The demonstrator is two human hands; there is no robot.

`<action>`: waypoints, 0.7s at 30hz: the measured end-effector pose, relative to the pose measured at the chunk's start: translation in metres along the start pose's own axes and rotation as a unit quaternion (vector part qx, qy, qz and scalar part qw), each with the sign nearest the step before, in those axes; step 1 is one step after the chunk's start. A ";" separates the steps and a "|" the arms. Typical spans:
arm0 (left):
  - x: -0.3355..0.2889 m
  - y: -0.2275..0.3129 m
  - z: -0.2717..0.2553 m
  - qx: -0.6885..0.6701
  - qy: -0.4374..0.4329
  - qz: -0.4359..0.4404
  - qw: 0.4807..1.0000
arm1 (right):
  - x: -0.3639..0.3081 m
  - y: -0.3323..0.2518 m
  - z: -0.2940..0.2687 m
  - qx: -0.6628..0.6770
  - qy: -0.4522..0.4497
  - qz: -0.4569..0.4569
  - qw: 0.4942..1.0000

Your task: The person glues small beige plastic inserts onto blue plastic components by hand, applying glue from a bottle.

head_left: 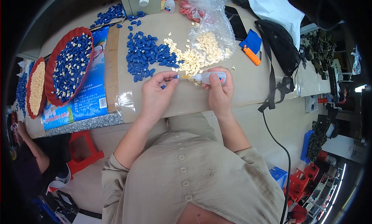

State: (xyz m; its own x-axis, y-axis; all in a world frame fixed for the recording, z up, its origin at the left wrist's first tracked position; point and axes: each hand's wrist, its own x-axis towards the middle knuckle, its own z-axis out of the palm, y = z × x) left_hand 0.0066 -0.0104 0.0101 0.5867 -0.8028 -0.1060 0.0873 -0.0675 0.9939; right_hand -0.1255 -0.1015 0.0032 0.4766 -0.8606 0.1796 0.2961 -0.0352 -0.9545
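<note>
Between thumb and fingertips, my left hand [158, 93] pinches a small blue plastic piece [176, 76]; another blue piece shows under its fingers. My right hand [220, 92] is wrapped round a white glue bottle [214, 77], tipped sideways. The bottle's thin yellowish nozzle [187, 76] points left, its tip close to the held piece; whether they touch is too small to tell. Just beyond my left hand lies a pile of blue pieces [145, 55]. Small cream-coloured pieces [190, 58] are spread beyond both hands, some spilling from a clear plastic bag [221, 30].
To the left, a red scalloped tray [49, 74] holds blue pieces with cream tips; a second red tray [29, 93] holds cream bits. Another glue bottle [169, 5] stands at the back. An orange cutter [252, 55] and a black bag [277, 43] with straps lie right. A person [37, 158] sits left.
</note>
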 end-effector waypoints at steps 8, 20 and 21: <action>-0.001 -0.001 0.001 0.025 0.009 0.007 1.000 | 0.001 0.000 0.000 -0.007 -0.003 -0.002 1.000; 0.001 -0.005 0.001 0.019 0.011 0.013 1.000 | 0.000 0.003 0.000 -0.017 0.007 0.019 1.000; 0.001 -0.006 0.001 0.022 0.012 0.015 1.000 | 0.000 0.004 0.000 -0.018 0.006 0.018 1.000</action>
State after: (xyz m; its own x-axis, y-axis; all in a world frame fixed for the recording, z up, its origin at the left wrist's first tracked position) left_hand 0.0061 -0.0111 0.0045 0.6070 -0.7909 -0.0773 0.0341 -0.0712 0.9969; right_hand -0.1244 -0.1020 -0.0002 0.4764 -0.8676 0.1425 0.2497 -0.0218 -0.9681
